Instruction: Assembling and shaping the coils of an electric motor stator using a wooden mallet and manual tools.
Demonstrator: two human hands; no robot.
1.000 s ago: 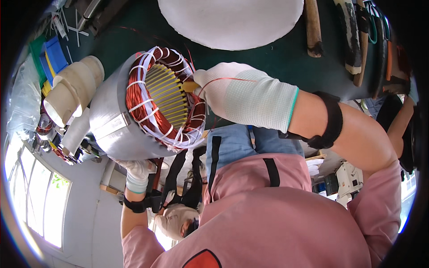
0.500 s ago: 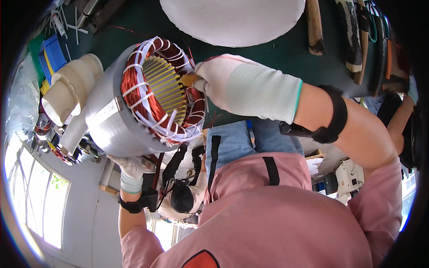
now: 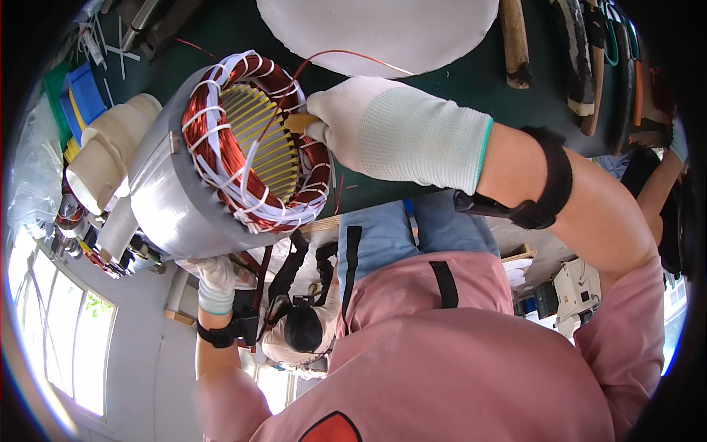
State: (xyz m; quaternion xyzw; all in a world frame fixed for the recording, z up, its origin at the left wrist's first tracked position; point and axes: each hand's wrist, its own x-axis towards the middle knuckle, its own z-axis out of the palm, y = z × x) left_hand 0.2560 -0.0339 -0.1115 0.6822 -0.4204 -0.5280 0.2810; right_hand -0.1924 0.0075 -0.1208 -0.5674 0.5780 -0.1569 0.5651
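Observation:
A motor stator (image 3: 169, 195) with a grey metal housing lies tilted on the dark green bench. Copper windings tied with white cord (image 3: 210, 140) ring its open end, and yellow slot liners (image 3: 258, 140) line the bore. My right hand (image 3: 353, 121), in a white glove, is closed in a pinch on a flat tan strip (image 3: 298, 123) whose tip reaches past the windings into the bore. Under the stator's near side, my gloved left hand (image 3: 217, 283) rests against the housing; its fingertips are hidden. A loose red wire (image 3: 331, 51) arches from the bore above my right hand.
A large white round disc (image 3: 383, 33) lies at the back. Wooden-handled tools (image 3: 514, 44) and scissors (image 3: 611, 37) are at the right. Cream plastic tubes (image 3: 110, 151) and a blue bin (image 3: 85, 92) stand at the left. Another person (image 3: 302, 328) is below the bench edge.
The stator has turned and shifted slightly left and up. My right hand has moved a little left and up with the strip. A red wire now arches above the windings.

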